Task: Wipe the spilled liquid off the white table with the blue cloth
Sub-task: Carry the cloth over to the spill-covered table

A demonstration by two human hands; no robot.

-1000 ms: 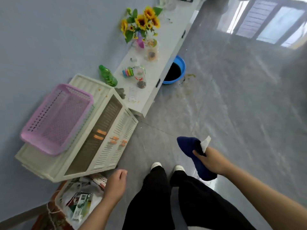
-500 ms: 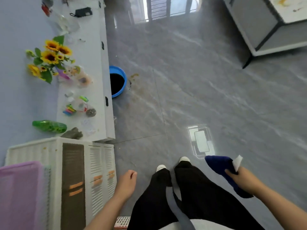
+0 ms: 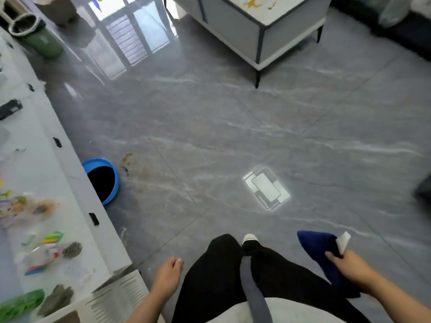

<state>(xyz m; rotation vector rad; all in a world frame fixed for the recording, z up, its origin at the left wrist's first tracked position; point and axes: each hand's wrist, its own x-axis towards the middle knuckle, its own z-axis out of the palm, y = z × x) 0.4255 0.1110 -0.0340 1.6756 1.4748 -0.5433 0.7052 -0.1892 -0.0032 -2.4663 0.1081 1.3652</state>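
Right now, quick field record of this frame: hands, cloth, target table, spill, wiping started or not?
right hand: gripping blue cloth, a white piece held with it
left hand: empty, loose by the leg
white table: far side of grey floor, top right of view
spill: yellow-orange patches on tabletop
wiping: not started, cloth nowhere near table
also on floor: blue basin

open grey floor (image 3: 233, 127) ahead, blue basin (image 3: 112, 183) left
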